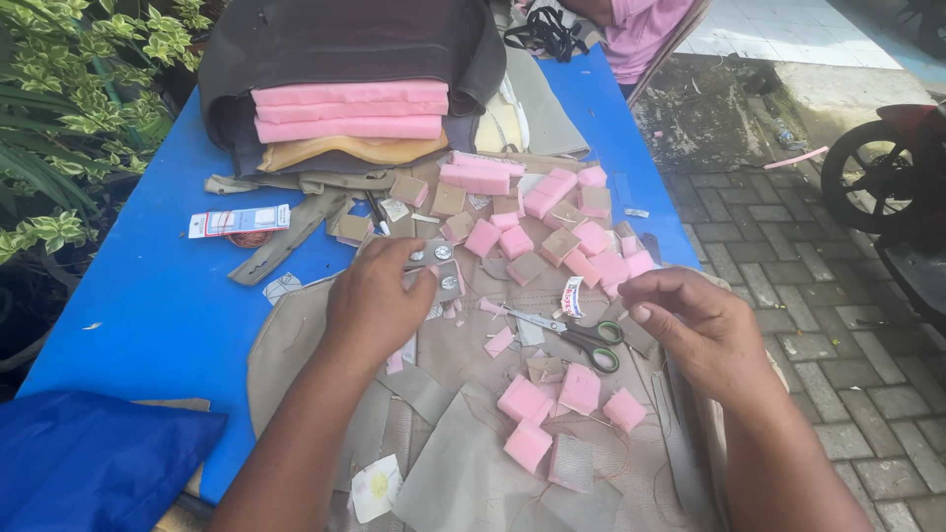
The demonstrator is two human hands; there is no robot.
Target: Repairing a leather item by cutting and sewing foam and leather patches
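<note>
1. right now the left hand (379,296) is lying palm down, its grip loosely curled over small silver buttons (443,254) on the beige cloth (463,463); whether it is pinching one, i cannot tell.
2. meanwhile the right hand (690,325) is pinching its fingertips together, on a thread perhaps, too fine to tell.
3. green-handled scissors (581,340) are lying between the hands.
4. many pink foam squares (581,246) and tan patches (557,244) are already lying cut on the blue desk (148,305), uncut pink foam slabs (350,110) are still sitting stacked behind.
</note>
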